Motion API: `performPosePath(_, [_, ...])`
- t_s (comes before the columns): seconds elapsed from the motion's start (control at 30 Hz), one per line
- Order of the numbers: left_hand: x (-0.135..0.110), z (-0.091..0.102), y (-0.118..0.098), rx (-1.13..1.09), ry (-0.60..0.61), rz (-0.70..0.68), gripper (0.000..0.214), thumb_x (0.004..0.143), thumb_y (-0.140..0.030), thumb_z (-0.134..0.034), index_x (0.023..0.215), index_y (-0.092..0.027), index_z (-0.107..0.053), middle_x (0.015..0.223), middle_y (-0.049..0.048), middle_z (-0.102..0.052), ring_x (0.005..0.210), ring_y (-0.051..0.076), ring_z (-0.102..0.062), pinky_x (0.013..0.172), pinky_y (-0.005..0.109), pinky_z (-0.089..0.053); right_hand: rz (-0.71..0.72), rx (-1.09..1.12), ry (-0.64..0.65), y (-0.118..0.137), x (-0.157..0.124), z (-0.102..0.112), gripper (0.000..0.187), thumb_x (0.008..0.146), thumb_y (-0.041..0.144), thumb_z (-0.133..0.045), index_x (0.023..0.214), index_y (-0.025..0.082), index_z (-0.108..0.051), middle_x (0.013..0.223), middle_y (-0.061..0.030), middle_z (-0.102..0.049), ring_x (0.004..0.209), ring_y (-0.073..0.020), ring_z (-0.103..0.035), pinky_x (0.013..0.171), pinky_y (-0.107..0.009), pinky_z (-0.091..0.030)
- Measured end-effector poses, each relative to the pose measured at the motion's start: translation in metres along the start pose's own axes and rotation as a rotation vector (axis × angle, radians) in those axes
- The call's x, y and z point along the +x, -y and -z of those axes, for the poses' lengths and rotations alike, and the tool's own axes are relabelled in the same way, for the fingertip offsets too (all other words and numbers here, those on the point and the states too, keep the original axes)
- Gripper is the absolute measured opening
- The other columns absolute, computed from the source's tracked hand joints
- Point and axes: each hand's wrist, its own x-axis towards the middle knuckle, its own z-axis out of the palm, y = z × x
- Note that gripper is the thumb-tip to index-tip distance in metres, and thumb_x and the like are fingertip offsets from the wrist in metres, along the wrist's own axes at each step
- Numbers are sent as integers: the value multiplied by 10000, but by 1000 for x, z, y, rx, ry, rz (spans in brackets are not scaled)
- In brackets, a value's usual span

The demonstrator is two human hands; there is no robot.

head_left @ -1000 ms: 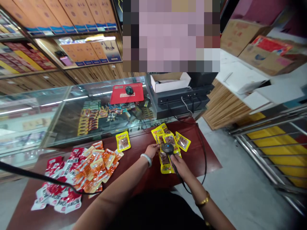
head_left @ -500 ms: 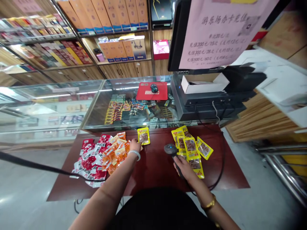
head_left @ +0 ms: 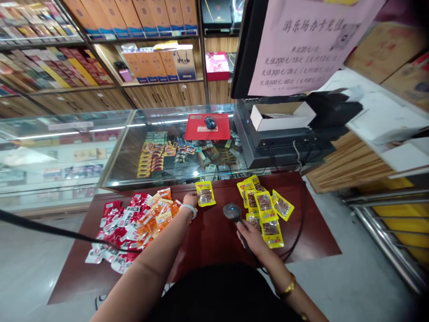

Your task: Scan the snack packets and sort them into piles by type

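Observation:
My left hand (head_left: 191, 200), with a pale bracelet at the wrist, pinches the left edge of a yellow snack packet (head_left: 205, 195) with a clear window, near the table's back edge. My right hand (head_left: 251, 237) is wrapped round the handle of a dark barcode scanner (head_left: 232, 211), whose head points toward that packet from the right. Beside and beyond the right hand lies a pile of yellow snack packets (head_left: 264, 202), some overlapping. Left of my left hand, orange snack packets (head_left: 154, 219) lie against a heap of red and white packets (head_left: 117, 228), partly hidden by my forearm.
Behind the dark red table (head_left: 197, 248) stands a glass display counter (head_left: 117, 147) with a red mouse pad (head_left: 194, 129) and a mouse (head_left: 210, 122). A monitor back with a pink sign (head_left: 301, 49) rises at right. A black cable (head_left: 60, 231) crosses at left.
The single yellow packet has shifted right over the table, with my left hand at its edge. The scanner stays in my right hand. The whole view has moved slightly.

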Motion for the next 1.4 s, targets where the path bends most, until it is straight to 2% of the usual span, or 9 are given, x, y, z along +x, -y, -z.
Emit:
performPosePath(0.13, [-24, -22, -6, -117, 78, 10, 209, 683, -345, -748, 734, -149, -700, 653, 50, -699, 582, 142, -619, 579, 232, -473, -14, 49, 2, 3, -3, 0, 508, 749, 723, -565, 813, 226, -485, 518, 95, -475, 351, -69, -379, 342, -191, -296])
performPosePath(0.33, [-74, -61, -19, -457, 273, 39, 382, 545, -421, -830, 755, -135, -689, 591, 15, -654, 525, 112, -561, 533, 224, -440, 7, 107, 43, 5, -14, 12, 526, 735, 740, -575, 798, 231, -458, 527, 93, -491, 365, -67, -374, 357, -197, -298])
performPosePath(0.5, [-110, -97, -28, -440, 347, 56, 417, 568, -402, -818, 847, -119, -692, 471, -41, -545, 382, 49, -366, 409, 207, -277, 12, 161, 15, -4, -29, 36, 536, 728, 746, -586, 845, 233, -481, 523, 92, -483, 370, -74, -360, 367, -209, -276])
performPosePath(0.73, [-147, -150, -26, -453, 535, 104, 549, 468, -546, -855, 772, -141, -641, 615, -2, -637, 505, 83, -516, 500, 213, -388, -2, 216, -118, -26, -49, 86, 544, 707, 755, -604, 803, 231, -495, 518, 74, -480, 383, -87, -366, 393, -231, -280])
performPosePath(0.9, [-163, -177, -18, -374, 510, 143, 482, 490, -494, -863, 744, -149, -641, 574, -20, -613, 465, 71, -490, 460, 198, -357, -18, 230, -166, -37, -55, 112, 540, 701, 759, -601, 776, 234, -493, 517, 67, -476, 389, -92, -367, 406, -239, -274])
performPosePath(1.03, [-165, -189, -10, -320, 490, 124, 378, 491, -360, -882, 710, -137, -670, 562, -8, -626, 448, 77, -495, 444, 203, -370, -26, 205, -158, -46, -52, 120, 542, 694, 760, -598, 765, 234, -489, 515, 69, -475, 387, -88, -372, 403, -234, -270])
performPosePath(1.2, [-164, -193, -6, -307, 526, 140, 345, 532, -315, -874, 767, -120, -713, 581, 11, -653, 446, 82, -514, 450, 211, -409, -38, 197, -139, -56, -50, 124, 536, 700, 748, -604, 781, 229, -498, 505, 73, -476, 386, -89, -383, 395, -226, -282])
performPosePath(1.3, [-166, -184, -6, -351, 512, 169, 355, 542, -282, -878, 808, -115, -714, 620, 24, -673, 482, 90, -557, 488, 216, -442, -31, 203, -117, -58, -52, 124, 509, 722, 723, -609, 764, 229, -494, 504, 72, -474, 380, -87, -373, 387, -225, -270])
performPosePath(1.4, [-163, -161, -3, -373, 479, 190, 339, 562, -270, -873, 809, -117, -698, 665, 42, -693, 529, 106, -603, 516, 220, -459, -21, 189, -88, -57, -55, 118, 497, 744, 707, -606, 742, 222, -501, 514, 56, -487, 385, -89, -392, 379, -223, -275])
